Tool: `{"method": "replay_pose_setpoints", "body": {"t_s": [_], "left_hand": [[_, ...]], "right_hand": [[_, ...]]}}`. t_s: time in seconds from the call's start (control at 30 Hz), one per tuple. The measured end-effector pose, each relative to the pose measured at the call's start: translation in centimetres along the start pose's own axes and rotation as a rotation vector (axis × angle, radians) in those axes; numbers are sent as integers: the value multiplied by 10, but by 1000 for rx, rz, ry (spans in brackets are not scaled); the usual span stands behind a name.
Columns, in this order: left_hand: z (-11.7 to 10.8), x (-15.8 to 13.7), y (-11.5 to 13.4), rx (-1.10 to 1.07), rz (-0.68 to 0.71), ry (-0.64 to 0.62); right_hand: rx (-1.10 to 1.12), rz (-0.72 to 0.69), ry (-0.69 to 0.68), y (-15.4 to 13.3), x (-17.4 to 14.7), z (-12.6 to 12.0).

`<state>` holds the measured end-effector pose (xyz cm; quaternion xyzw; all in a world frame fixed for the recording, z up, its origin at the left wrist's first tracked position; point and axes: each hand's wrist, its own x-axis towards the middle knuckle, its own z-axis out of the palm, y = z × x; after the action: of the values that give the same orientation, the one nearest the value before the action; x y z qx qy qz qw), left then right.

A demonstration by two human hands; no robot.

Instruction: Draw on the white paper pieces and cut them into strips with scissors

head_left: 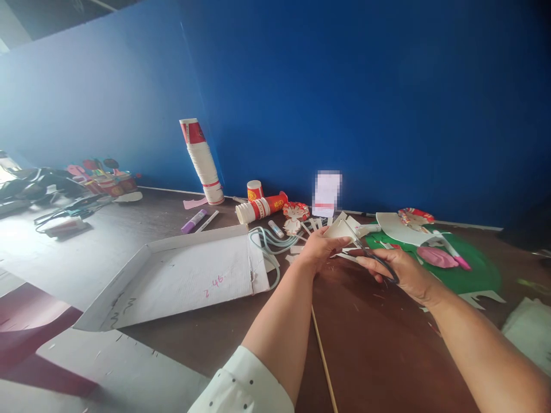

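Note:
My left hand grips a piece of white paper cup, thumb on top of it. In my right hand is a pair of dark-handled scissors, its blades reaching up to the white piece. Whether the blades are closed is too small to tell. White cut strips lie around my left hand. Just beyond it sit a red-and-white cut cup flower and a small white cut shape. A green round sheet spreads under and beyond my right hand.
A leaning stack of paper cups stands by the blue partition. More cups lie near it. An open white box lid, a pale cable, a thin wooden stick, a pink oval and a marker occupy the table.

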<state>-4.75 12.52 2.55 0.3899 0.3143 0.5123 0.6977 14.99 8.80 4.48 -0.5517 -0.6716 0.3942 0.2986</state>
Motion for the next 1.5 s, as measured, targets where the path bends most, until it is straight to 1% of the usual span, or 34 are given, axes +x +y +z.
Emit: {"method": "replay_pose_setpoints", "body": {"t_s": [0.4,0.53,0.7,0.83,1.1,1.33,1.5], "left_hand": [[0,3,-3,-36,10,6],[-1,4,-5,-26,15,25],[-1,4,-5,20,-9,48],[-1,2,-4,18,2,17],[1,1,-2,43,-23,27],[0,3,-3,12,-13,28],[1,2,-2,5,-28,38]], "right_hand": [[4,-8,0,4,3,0],[15,14,5,-3,1,2],[11,1,1,-12,-2,4],[22,21,-2,-8,0,5],[7,28,22,-3,0,4],[67,54,48,-5,1,5],[72,47,32,1,3,4]]}}
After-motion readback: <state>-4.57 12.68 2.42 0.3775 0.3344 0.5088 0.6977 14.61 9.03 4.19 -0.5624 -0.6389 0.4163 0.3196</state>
